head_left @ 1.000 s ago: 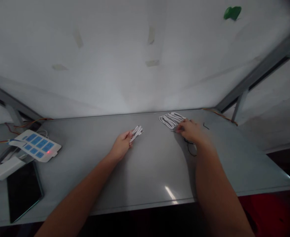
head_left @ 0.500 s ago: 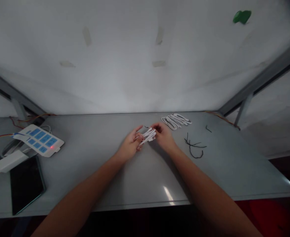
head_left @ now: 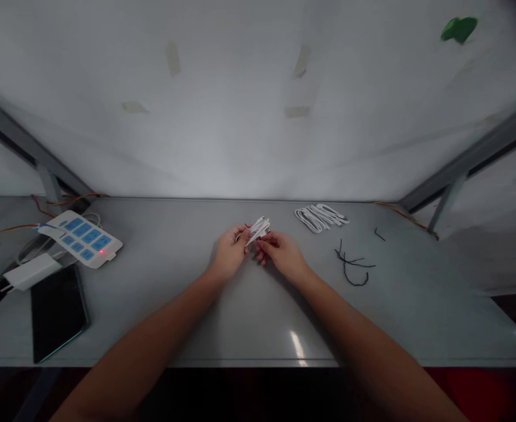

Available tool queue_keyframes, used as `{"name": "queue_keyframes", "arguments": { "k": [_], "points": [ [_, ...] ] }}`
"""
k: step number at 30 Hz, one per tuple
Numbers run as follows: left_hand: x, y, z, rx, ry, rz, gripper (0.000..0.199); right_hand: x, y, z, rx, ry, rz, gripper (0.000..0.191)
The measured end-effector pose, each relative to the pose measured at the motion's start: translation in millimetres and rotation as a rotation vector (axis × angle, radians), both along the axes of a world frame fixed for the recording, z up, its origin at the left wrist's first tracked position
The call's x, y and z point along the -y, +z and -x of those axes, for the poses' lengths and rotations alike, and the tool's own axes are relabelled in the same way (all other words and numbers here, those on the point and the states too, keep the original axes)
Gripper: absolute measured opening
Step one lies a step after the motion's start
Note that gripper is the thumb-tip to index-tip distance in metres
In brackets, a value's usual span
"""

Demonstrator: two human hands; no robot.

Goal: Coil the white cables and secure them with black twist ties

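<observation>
A folded bundle of white cable [head_left: 260, 227] is held just above the middle of the table, its loops pointing up and to the right. My left hand [head_left: 230, 253] is closed around its lower left end, thumb on top. At the bundle's lower right side, my right hand [head_left: 282, 253] pinches it between thumb and forefinger, the other fingers curled below. A short dark tip, perhaps a tie, shows by the left fingertips. Beyond my right hand lies a second coil of white cable [head_left: 320, 218]. Thin black twist ties [head_left: 350, 264] lie tangled to the right, and a short one [head_left: 379, 234] sits farther off.
On the left is a white power strip [head_left: 91, 235] with blue sockets and a lit red light. A white adapter [head_left: 33, 271] rests beside a dark tablet [head_left: 60, 313]. The wall [head_left: 240, 146] rises behind the grey table [head_left: 161, 234], with metal struts at both sides.
My right hand has shifted from the bundle's far right end to its lower right side. The bundle now tilts more steeply upward. The whole view has shifted slightly.
</observation>
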State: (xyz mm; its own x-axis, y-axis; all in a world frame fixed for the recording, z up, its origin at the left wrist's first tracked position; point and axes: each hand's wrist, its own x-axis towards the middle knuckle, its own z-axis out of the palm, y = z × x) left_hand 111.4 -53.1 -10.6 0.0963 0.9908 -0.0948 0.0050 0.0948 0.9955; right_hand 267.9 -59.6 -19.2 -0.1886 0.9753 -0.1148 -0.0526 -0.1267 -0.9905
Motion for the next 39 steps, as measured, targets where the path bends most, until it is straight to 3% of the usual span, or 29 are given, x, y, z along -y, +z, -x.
{"name": "queue_keyframes", "arguments": {
  "k": [3, 7, 12, 20, 24, 30, 36, 39],
  "points": [
    [-2, -0.3, 2, -0.071, 0.044, -0.021, 0.033, 4, -1.5, -2, 0.153, -0.027, -0.072, 0.019],
    [-1, 0.4, 3, -0.249, 0.104, -0.087, 0.033, 12, 4.0, -4, 0.532, -0.087, -0.42, 0.015],
    [3, 3.3, 3, -0.51, 0.082, -0.25, 0.026, 19, 12.5, -3, 0.896, -0.005, -0.613, 0.018],
    [5, 5.9, 4, -0.608, -0.043, -0.325, 0.022, 6, 17.6, -14, 0.975, 0.156, -0.671, 0.01],
    [3, 5.7, 5, -0.553, -0.045, -0.261, 0.021, 0, 21.3, -22, 0.96, 0.205, -0.621, 0.008],
    [0, 6.6, 7, -0.433, -0.07, -0.148, 0.023, 1, 22.4, -25, 0.825, 0.265, -0.744, 0.02],
    [2, 8.1, 8, -0.617, -0.208, -0.376, 0.03, 3, 24.5, -22, 0.883, 0.138, -1.013, 0.025],
    [3, 4.7, 9, -0.743, -0.255, -0.487, 0.031, 2, 21.6, -22, 0.854, 0.154, -0.992, 0.027]
  ]
}}
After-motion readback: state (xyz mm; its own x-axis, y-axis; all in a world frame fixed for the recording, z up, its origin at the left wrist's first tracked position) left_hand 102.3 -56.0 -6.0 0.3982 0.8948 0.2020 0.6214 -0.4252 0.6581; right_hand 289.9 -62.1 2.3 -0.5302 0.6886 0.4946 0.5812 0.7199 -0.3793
